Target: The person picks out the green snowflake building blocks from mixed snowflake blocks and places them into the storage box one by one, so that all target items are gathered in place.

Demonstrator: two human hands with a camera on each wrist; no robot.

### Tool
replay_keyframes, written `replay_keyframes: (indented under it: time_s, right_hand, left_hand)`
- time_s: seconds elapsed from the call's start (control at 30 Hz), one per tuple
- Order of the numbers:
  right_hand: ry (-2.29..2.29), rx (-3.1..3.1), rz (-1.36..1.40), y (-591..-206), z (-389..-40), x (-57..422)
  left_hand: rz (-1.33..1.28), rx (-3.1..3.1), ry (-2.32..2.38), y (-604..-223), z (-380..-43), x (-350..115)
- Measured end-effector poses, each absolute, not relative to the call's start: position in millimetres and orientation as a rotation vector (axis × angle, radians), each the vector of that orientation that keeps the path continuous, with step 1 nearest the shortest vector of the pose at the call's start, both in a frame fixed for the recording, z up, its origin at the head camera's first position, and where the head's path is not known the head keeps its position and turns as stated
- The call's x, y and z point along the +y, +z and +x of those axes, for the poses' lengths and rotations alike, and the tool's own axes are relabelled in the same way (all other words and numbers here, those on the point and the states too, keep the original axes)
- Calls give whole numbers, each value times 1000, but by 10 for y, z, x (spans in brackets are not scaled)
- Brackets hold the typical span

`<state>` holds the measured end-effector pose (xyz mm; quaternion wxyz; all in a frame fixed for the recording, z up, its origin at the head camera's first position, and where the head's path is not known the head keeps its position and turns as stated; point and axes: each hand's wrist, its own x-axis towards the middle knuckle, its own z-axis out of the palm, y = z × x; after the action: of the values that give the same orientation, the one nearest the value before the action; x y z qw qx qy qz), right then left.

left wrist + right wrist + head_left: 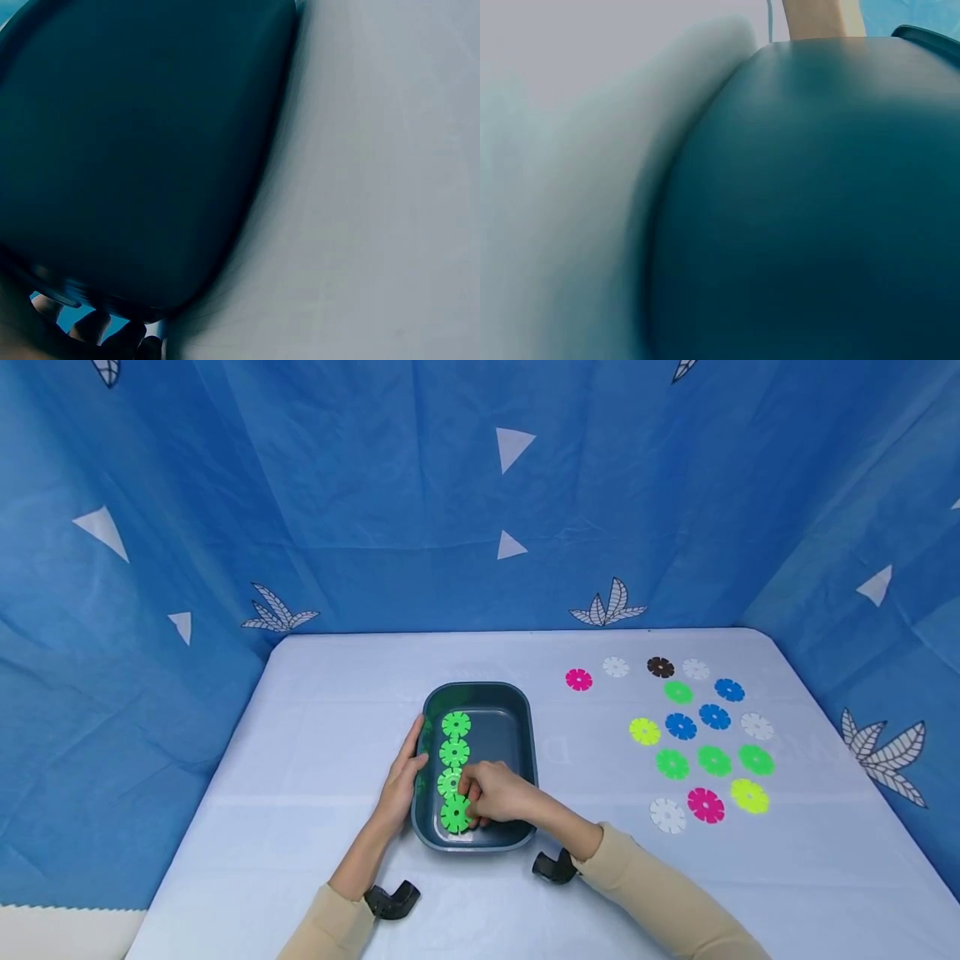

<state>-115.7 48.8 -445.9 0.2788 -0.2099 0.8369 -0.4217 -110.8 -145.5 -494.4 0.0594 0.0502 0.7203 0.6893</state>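
Along the left side of a dark teal rectangular tray with rounded corners [497,735], four bright green notched flat discs [456,724] stand in one column, lengthwise with the tray. The right hand [498,791] is inside the tray, with fingers bent at the two discs nearest to the person; whether these fingers pinch a disc or only press it, I cannot tell. The left hand [400,789] holds the tray at its left wall, the thumb at the rim and the other fingers along the outer side.

To the right of the tray lie sixteen loose notched discs [714,761], in pink, white, brown, green, blue and yellow. Between them and the tray, one faint letter [555,749], similar to a D, shows on the covering; other pale marks are too weak to read.

The counter [337,693] is white, with slight creases. Around it hangs a blue curtain [420,493] printed with white triangles and leaves. Beige sleeves [667,893] cover the forearms, and near each wrist is a black curved piece [392,900].

Only the head view shows the discs. The left wrist view, blurred, gives the tray's dark outside and several fingertips [90,326] beside its edge; the right wrist view is mostly tray wall.
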Motion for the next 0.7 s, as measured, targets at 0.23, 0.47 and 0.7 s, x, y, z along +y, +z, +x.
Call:
replay_keyframes:
  time_s: [0.23, 0.47, 0.7]
  right_hand:
    - [-1107, 2242, -535, -4468, -1139, 488]
    - [-1076, 2275, -563, -4469, -1115, 468]
    - [-1068, 2294, -571, -4462, -1123, 457]
  left_hand:
    - [137, 2184, 2084, -4943, -1110, -1450]
    - [135, 2195, 2072, -4944, -1105, -1450]
    - [150, 2194, 2075, -4950, -1114, -1455]
